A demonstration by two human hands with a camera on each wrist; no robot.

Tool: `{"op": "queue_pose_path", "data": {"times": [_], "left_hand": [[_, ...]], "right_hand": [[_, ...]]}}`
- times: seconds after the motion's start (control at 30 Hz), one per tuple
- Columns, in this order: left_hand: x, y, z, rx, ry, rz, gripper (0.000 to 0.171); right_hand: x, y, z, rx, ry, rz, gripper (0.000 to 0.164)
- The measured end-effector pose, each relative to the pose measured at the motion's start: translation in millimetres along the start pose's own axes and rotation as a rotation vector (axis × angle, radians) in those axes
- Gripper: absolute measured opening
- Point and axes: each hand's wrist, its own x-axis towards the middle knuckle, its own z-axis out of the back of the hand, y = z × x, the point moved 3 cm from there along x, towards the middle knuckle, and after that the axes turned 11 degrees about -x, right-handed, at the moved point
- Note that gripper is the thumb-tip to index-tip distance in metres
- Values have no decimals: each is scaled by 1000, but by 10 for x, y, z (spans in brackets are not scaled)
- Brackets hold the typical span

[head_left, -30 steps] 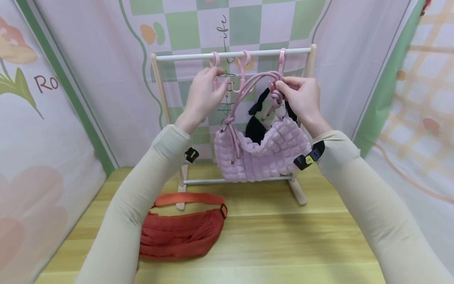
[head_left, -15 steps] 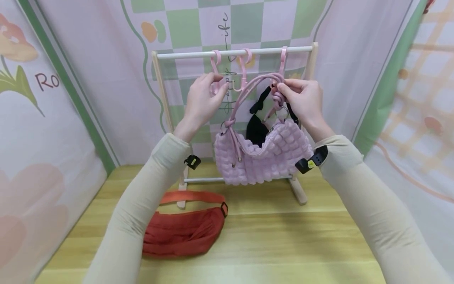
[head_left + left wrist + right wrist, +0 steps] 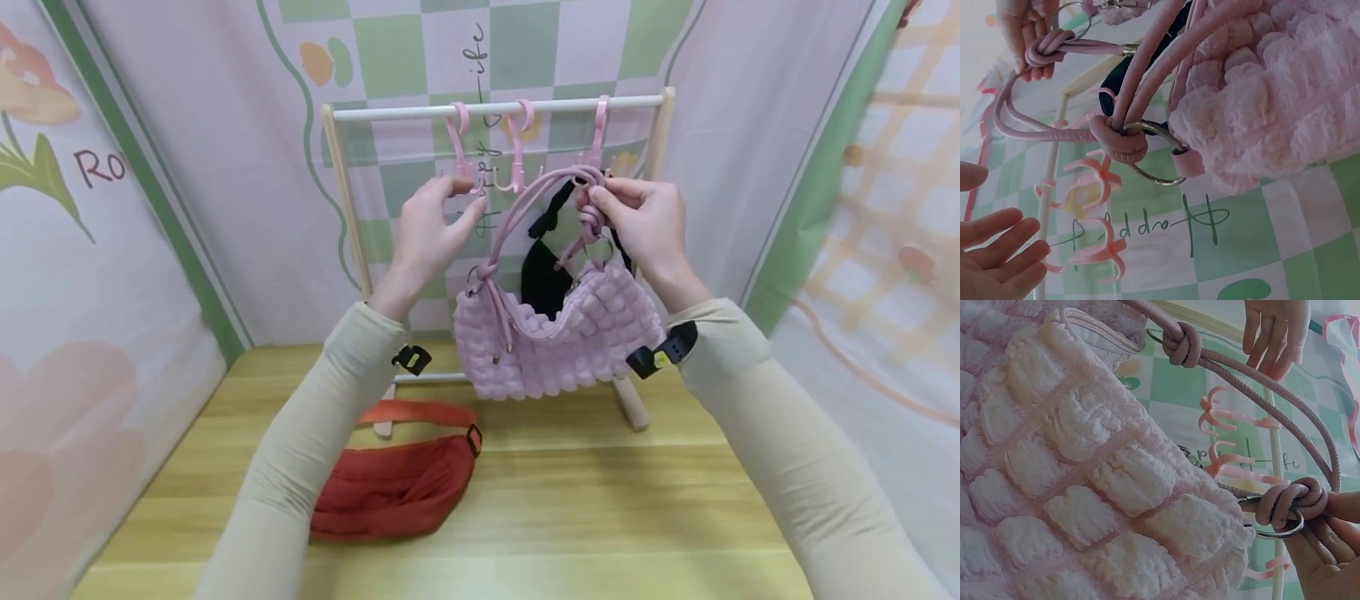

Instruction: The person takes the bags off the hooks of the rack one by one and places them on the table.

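A lilac puffy quilted handbag (image 3: pixel 555 358) hangs in front of the rack by its cord handle (image 3: pixel 506 225), which is knotted at metal rings. My right hand (image 3: pixel 651 225) pinches the handle just above its right knot (image 3: pixel 1291 501), thumb on the near side. My left hand (image 3: pixel 431 237) is left of the handle, thumb and fingers apart, holding nothing; the left wrist view shows its fingers (image 3: pixel 1007 253) spread. A pink hook (image 3: pixel 459 150) hangs right above and behind that hand. A second pink hook (image 3: pixel 517 154) and a third pink hook (image 3: pixel 598 133) hang farther right.
The white rail (image 3: pixel 390 114) of a small wooden-ended rack carries the hooks. Something black with a strap (image 3: pixel 543 279) shows behind the handbag, partly hidden. A red waist bag (image 3: pixel 405 487) with an orange strap lies on the wooden table (image 3: pixel 600 517). Printed curtains surround it.
Both hands and the handbag have sunk a little lower in front of the rack. The right hand keeps its pinch on the handle, and the left stays free of it.
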Motion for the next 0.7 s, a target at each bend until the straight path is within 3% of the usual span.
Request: {"op": "queue_pose_path", "data": {"times": [0.3, 0.7], "left_hand": [[-96, 3, -85, -16, 0, -33, 34], [-205, 58, -159, -46, 29, -9, 34]], "right_hand": [[-51, -27, 0, 31, 6, 19, 33], [-110, -56, 7, 52, 9, 29, 33]]}}
